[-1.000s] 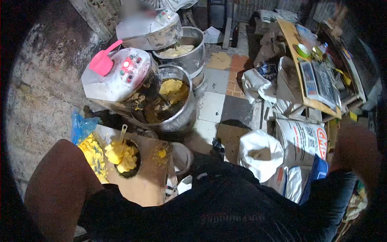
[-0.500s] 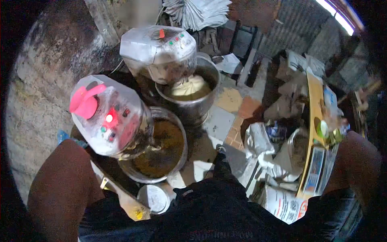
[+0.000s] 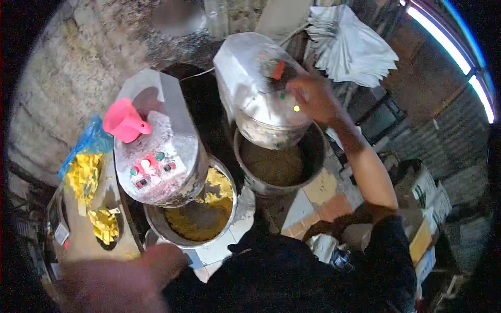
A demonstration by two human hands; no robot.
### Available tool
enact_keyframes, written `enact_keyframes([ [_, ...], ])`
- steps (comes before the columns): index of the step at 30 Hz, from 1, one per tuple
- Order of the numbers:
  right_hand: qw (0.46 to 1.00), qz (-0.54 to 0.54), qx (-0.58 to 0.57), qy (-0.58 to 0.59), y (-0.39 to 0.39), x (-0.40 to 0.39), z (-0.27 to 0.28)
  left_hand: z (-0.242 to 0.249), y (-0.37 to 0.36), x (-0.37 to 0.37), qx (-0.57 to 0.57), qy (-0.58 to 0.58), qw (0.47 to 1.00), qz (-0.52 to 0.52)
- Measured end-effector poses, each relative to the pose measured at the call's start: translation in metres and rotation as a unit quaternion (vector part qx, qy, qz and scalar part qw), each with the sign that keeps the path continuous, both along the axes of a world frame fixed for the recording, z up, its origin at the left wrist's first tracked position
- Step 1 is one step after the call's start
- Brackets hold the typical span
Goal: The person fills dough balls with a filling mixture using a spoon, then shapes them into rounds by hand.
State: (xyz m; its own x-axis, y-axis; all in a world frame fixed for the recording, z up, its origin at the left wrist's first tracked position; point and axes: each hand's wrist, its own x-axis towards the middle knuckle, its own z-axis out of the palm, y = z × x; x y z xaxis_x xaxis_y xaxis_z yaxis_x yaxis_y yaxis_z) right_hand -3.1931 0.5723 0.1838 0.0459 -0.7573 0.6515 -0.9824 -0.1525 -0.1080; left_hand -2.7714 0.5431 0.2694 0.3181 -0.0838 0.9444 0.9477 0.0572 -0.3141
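My right hand (image 3: 315, 99) reaches over the front panel of the right-hand mixer (image 3: 250, 68), its fingers stretched toward the buttons beside a lit yellow lamp (image 3: 296, 108). Nothing shows in that hand. Beneath this mixer, its metal bowl (image 3: 250, 180) has dull tan contents. To the left, a second mixer (image 3: 156, 115) carries a pink plastic jug (image 3: 124, 121) on its dusty top, and its panel has a glowing lamp (image 3: 145, 164). Yellow crumbly mixture (image 3: 209, 216) lies in the bowl below. My left forearm is smeared at the lower left, its hand out of view.
A board (image 3: 75, 245) at left bears yellow pieces (image 3: 83, 177) in a blue plastic bag (image 3: 90, 138), with more yellow pieces (image 3: 104, 227) in a dark dish. White folded sacks (image 3: 349, 44) hang behind the right mixer. Tiles cover the floor between.
My view has shifted left and up, bringing in the board. My arms have left my sides; the right hand has come up to the right mixer's panel, where a yellow lamp now shows lit.
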Motion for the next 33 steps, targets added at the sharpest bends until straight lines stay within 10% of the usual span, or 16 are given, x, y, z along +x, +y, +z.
enact_keyframes([
  [2,0.984,-0.035,0.158,0.079,-0.058,-0.068,-0.098,-0.072,-0.016,-0.028,0.272,-0.005,0.818,0.507],
  [5,0.997,0.001,0.051,-0.06,-0.116,-0.136,-0.132,-0.154,-0.017,-0.044,0.223,-0.427,0.583,0.654],
  [10,0.963,0.078,0.244,0.088,-0.173,-0.207,-0.101,-0.384,0.027,-0.05,0.348,-0.606,0.413,0.584],
  [13,0.96,0.164,0.165,0.153,-0.196,-0.22,-0.117,-0.485,0.104,-0.023,0.38,-0.707,0.295,0.518],
  [16,0.975,0.136,0.074,0.158,-0.2,-0.214,-0.12,-0.543,0.199,0.007,0.382,-0.793,0.015,0.475],
  [18,0.989,0.11,-0.011,0.095,-0.188,-0.184,-0.1,-0.56,0.263,0.019,0.353,-0.81,-0.071,0.463],
  [19,0.992,0.109,-0.058,0.033,-0.169,-0.157,-0.092,-0.599,0.307,0.043,0.352,-0.812,-0.074,0.46],
  [20,0.993,0.119,-0.002,-0.027,-0.141,-0.13,-0.087,-0.63,0.344,0.06,0.071,-0.87,-0.088,0.48],
  [23,0.93,0.272,0.179,-0.169,-0.048,-0.058,-0.093,-0.574,0.373,0.033,0.184,-0.933,-0.145,0.273],
  [25,0.831,0.247,0.485,-0.117,-0.012,-0.051,-0.169,-0.553,0.379,0.011,0.245,-0.915,-0.095,0.307],
  [27,0.762,0.243,0.533,-0.276,0.005,-0.069,-0.265,-0.529,0.379,0.013,0.284,-0.896,-0.043,0.34],
  [29,0.754,0.103,0.641,-0.102,0.015,-0.072,-0.347,-0.52,0.355,0.013,0.316,-0.871,0.023,0.377],
  [31,0.709,0.204,0.672,0.062,0.022,-0.049,-0.432,-0.522,0.346,0.0,0.356,-0.84,0.09,0.399],
  [33,0.726,0.103,0.68,-0.025,0.028,-0.019,-0.462,-0.527,0.352,-0.016,0.403,-0.803,0.153,0.412],
])
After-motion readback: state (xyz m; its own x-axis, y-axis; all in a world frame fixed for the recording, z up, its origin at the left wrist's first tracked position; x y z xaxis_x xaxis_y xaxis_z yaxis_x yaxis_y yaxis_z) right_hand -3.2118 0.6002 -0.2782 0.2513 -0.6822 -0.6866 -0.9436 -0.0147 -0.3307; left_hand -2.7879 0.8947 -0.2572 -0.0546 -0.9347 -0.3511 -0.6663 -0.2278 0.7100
